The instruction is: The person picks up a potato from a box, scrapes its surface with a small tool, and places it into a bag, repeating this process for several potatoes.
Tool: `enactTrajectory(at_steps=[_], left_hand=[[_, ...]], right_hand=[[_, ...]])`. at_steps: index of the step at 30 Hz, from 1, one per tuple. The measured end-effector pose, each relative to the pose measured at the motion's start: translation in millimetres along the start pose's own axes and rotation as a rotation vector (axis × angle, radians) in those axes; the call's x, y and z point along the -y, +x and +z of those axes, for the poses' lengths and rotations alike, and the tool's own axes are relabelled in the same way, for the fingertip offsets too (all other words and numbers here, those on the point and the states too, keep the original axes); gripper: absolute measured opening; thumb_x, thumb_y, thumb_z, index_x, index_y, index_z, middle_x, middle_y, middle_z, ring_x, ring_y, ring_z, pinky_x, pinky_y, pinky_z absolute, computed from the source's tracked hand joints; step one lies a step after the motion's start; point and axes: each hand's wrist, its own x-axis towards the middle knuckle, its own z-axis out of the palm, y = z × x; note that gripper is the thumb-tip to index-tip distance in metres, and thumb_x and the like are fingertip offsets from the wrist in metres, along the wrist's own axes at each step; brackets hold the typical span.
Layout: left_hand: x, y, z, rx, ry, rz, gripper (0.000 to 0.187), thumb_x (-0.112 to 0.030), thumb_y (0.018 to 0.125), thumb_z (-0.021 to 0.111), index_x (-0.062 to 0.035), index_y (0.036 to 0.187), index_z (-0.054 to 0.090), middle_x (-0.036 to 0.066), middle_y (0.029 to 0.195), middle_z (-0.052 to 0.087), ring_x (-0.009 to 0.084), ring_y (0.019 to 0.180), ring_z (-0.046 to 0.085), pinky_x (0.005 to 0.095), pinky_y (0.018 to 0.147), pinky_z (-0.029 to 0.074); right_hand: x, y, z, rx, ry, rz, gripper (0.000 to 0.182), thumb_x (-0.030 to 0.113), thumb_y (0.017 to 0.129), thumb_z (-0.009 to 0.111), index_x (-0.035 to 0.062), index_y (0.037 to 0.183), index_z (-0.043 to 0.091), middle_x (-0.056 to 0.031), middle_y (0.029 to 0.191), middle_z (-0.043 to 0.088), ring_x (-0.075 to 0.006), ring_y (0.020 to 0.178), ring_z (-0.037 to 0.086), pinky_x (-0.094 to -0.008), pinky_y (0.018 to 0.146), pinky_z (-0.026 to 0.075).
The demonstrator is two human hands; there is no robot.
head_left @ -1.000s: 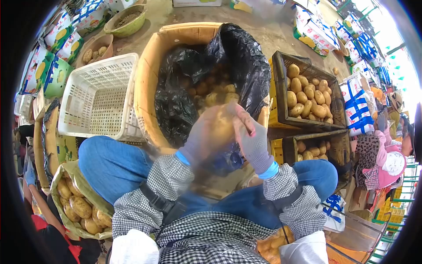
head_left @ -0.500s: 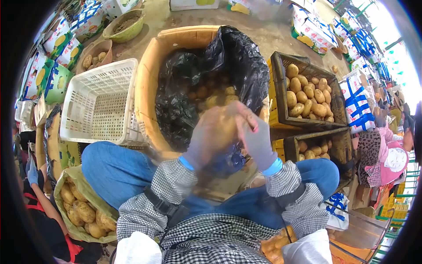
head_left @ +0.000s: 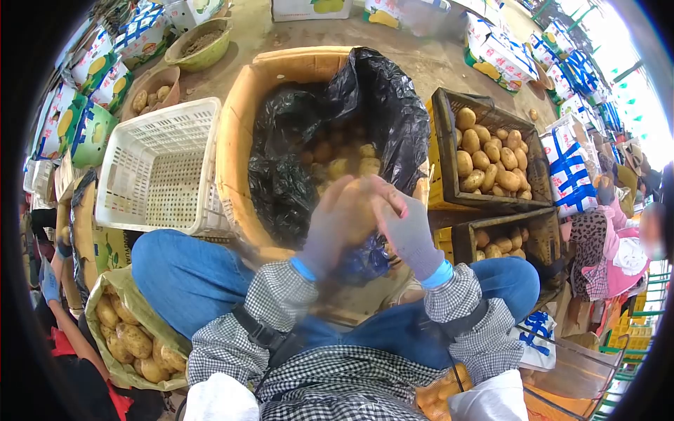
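A brownish potato (head_left: 361,208), slightly blurred, is held between my two gloved hands above the near rim of a large carton (head_left: 234,140). My left hand (head_left: 328,223) is curled around its left side. On the other side, my right hand (head_left: 408,226) has its fingers closed against the potato, and a bit of reddish fingertip shows. Both hands wear greyish-purple gloves with blue at the wrists. Black plastic (head_left: 282,158) lines the carton, and several potatoes (head_left: 338,168) lie deep inside it, partly in shadow.
To the left stands a white plastic crate (head_left: 158,137). At the right, dark-rimmed crates (head_left: 491,200) hold potatoes. A green sack (head_left: 105,365) of potatoes sits by my left knee. Another person's gloved hand (head_left: 50,281) shows at far left; a person in pink (head_left: 618,259) is at far right.
My hands stay together on the potato, with only slight shifts of the fingers, and look less blurred. The whole view has moved a little. At far left, the other person's arm has shifted.
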Motion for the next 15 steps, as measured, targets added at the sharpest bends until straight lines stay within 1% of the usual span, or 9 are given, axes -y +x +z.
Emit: enactTrajectory(at_steps=[1,3,4,5,7,9,12,14,15], left_hand=[[-4,0,1,-0.033,-0.012,0.033,0.043,-0.027,0.087,0.063,-0.0079,0.125,0.054,0.013,0.119,0.058,0.0262,0.106,0.059,0.0351,0.088,0.051],[-18,-3,3,-0.078,-0.216,-0.116,0.043,-0.023,0.082,0.068,-0.0096,0.121,0.058,0.016,0.116,0.060,0.0311,0.103,0.061,0.0382,0.087,0.051],[-34,-3,4,-0.095,-0.410,-0.294,0.043,-0.022,0.082,0.068,-0.0098,0.122,0.058,0.016,0.114,0.061,0.0305,0.103,0.061,0.0380,0.087,0.051],[-42,-1,5,-0.113,-0.606,-0.466,0.044,-0.021,0.082,0.068,-0.0100,0.123,0.058,0.016,0.112,0.061,0.0299,0.102,0.061,0.0378,0.086,0.051],[-11,7,2,-0.070,0.040,0.128,0.043,-0.018,0.085,0.066,-0.0076,0.125,0.056,0.014,0.109,0.062,0.0250,0.100,0.061,0.0346,0.085,0.052],[4,6,1,-0.075,0.235,0.269,0.040,-0.016,0.088,0.064,-0.0049,0.126,0.055,0.012,0.108,0.062,0.0221,0.099,0.062,0.0327,0.084,0.051],[-12,3,0,-0.054,-0.223,-0.052,0.038,-0.018,0.091,0.062,-0.0010,0.124,0.054,0.012,0.110,0.063,0.0235,0.099,0.062,0.0342,0.086,0.051],[-26,4,-9,0.070,-0.525,-0.096,0.041,-0.023,0.090,0.063,0.0007,0.123,0.054,0.014,0.112,0.063,0.0274,0.100,0.062,0.0376,0.087,0.050],[-27,5,-12,0.111,-0.641,-0.121,0.043,-0.025,0.090,0.064,0.0013,0.122,0.054,0.014,0.114,0.062,0.0288,0.101,0.062,0.0389,0.088,0.050]], right_hand=[[2,3,-1,-0.031,0.021,0.029,0.034,0.006,0.095,0.056,-0.0008,0.128,0.058,0.0069,0.077,0.058,0.0007,0.057,0.040,-0.0149,0.050,0.033],[15,10,-2,-0.114,0.104,0.130,0.035,0.005,0.094,0.055,0.0010,0.128,0.058,0.0069,0.077,0.058,0.0004,0.057,0.041,-0.0149,0.050,0.033],[20,11,-4,-0.166,0.161,0.199,0.035,0.004,0.094,0.055,0.0016,0.128,0.059,0.0068,0.077,0.058,0.0002,0.057,0.041,-0.0149,0.050,0.033],[7,11,-4,-0.161,0.162,0.134,0.034,0.005,0.094,0.055,0.0020,0.128,0.059,0.0046,0.082,0.062,0.0004,0.059,0.042,-0.0150,0.051,0.035],[2,0,-4,-0.022,-0.182,0.127,0.032,0.010,0.094,0.056,0.0035,0.125,0.060,-0.0036,0.092,0.067,-0.0084,0.069,0.056,-0.0246,0.063,0.046],[1,-4,-1,0.011,-0.232,0.110,0.032,0.012,0.094,0.056,0.0042,0.124,0.061,-0.0072,0.098,0.070,-0.0138,0.076,0.063,-0.0294,0.069,0.052],[8,2,1,-0.078,0.050,0.075,0.032,0.011,0.095,0.056,0.0035,0.126,0.060,-0.0058,0.103,0.070,-0.0143,0.079,0.063,-0.0279,0.068,0.051],[8,4,1,-0.084,0.151,0.072,0.034,0.010,0.095,0.056,0.0025,0.128,0.058,-0.0049,0.107,0.069,-0.0113,0.076,0.059,-0.0246,0.065,0.048],[7,2,4,-0.055,0.214,0.102,0.036,0.009,0.096,0.055,0.0017,0.131,0.055,-0.0031,0.107,0.068,-0.0059,0.068,0.052,-0.0203,0.059,0.044]])
